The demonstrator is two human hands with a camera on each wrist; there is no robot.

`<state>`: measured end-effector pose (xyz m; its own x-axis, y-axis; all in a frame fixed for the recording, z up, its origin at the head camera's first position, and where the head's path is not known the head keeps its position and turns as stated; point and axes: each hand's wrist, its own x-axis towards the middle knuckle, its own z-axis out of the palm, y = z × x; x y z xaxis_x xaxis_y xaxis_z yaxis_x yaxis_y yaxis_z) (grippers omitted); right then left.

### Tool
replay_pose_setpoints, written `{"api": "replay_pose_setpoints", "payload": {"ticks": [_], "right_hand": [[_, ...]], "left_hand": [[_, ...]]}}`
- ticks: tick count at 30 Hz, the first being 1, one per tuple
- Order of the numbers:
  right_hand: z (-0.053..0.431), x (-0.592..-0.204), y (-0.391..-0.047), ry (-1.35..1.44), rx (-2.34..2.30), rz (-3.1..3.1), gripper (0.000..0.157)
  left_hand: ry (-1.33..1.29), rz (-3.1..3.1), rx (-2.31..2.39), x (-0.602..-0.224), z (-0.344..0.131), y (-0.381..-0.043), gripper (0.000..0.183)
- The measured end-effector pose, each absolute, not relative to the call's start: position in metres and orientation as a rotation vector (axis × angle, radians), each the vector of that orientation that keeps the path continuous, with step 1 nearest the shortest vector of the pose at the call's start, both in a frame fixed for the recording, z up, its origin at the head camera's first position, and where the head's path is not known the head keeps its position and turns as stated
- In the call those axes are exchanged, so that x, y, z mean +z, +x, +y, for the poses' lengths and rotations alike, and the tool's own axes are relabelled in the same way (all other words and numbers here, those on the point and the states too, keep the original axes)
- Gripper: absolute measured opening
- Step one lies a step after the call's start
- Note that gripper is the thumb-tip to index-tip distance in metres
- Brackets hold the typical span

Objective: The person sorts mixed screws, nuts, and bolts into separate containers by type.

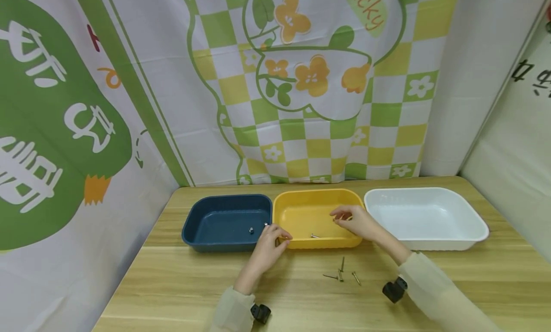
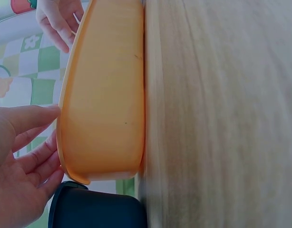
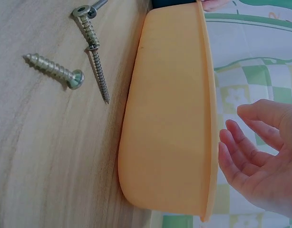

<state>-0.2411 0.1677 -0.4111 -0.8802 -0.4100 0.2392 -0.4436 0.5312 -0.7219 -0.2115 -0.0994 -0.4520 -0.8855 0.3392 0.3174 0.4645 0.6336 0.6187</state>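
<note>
My left hand point(image 1: 268, 248) is at the front left corner of the yellow bin point(image 1: 318, 244), loosely bent fingertips right at its rim. In the left wrist view, no item shows between the thumb and fingers of that hand point(image 2: 22, 156). My right hand point(image 1: 355, 221) hangs over the right part of the yellow bin. Its fingers are relaxed and spread from the thumb, with nothing visible between them in the right wrist view point(image 3: 265, 156). A screw point(image 1: 315, 236) lies inside the yellow bin. Several screws point(image 1: 356, 278) lie on the table in front of it.
Left of the yellow bin stands a dark blue bin point(image 1: 206, 247) with a small metal nut point(image 1: 251, 230) and another small piece point(image 1: 266, 224) inside. A white bin point(image 1: 447, 245) stands on the right. A patterned cloth point(image 1: 301, 145) hangs behind the wooden table point(image 1: 172, 284).
</note>
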Motion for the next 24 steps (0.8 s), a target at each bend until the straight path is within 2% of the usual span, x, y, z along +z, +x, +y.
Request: {"api": "replay_pose_setpoints", "payload": {"ticks": [8,24], "right_hand": [[0.177,-0.405,-0.228,0.665,1.351,-2.696,0.021],[0.203,-0.405,-0.203,0.504,1.158,-2.636,0.018]], "left_hand": [[-0.671,-2.685,-1.076,-0.451,-0.099,-0.211,0.005],[-0.718,-2.746,-1.006,-0.438,-0.094,-0.202,0.012]]}}
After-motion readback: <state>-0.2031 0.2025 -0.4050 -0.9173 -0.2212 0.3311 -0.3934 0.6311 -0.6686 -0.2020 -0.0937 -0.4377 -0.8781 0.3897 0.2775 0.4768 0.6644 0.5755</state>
